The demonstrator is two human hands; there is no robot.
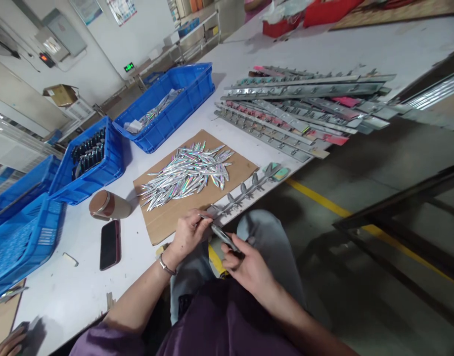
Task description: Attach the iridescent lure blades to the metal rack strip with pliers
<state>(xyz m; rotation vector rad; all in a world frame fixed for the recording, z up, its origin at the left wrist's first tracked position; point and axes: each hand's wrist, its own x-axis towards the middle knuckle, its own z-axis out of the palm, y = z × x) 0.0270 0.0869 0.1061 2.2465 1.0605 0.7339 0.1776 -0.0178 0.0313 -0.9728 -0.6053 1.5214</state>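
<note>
My left hand (pixel 190 231) is closed in a pinch at the table's front edge; a thin, small piece shows at its fingertips, too small to name. Close beside it, my right hand (pixel 245 259) is wrapped round a slim grey elongated piece (pixel 222 236), whose tip points at my left fingers. Its kind is unclear. Just beyond my hands lies a metal strip with upright clips (pixel 245 195) along the table edge. A pile of shiny silver fish-shaped pieces (pixel 192 170) covers part of a cardboard sheet (pixel 156 230).
Blue crates (pixel 153 143) line the left side, one with dark pieces. A brown cup (pixel 110 205) and a phone (pixel 110 244) stand left of the cardboard. Many metal strips (pixel 286 113) are stacked at right. Another person's hand (pixel 12 341) is at lower left.
</note>
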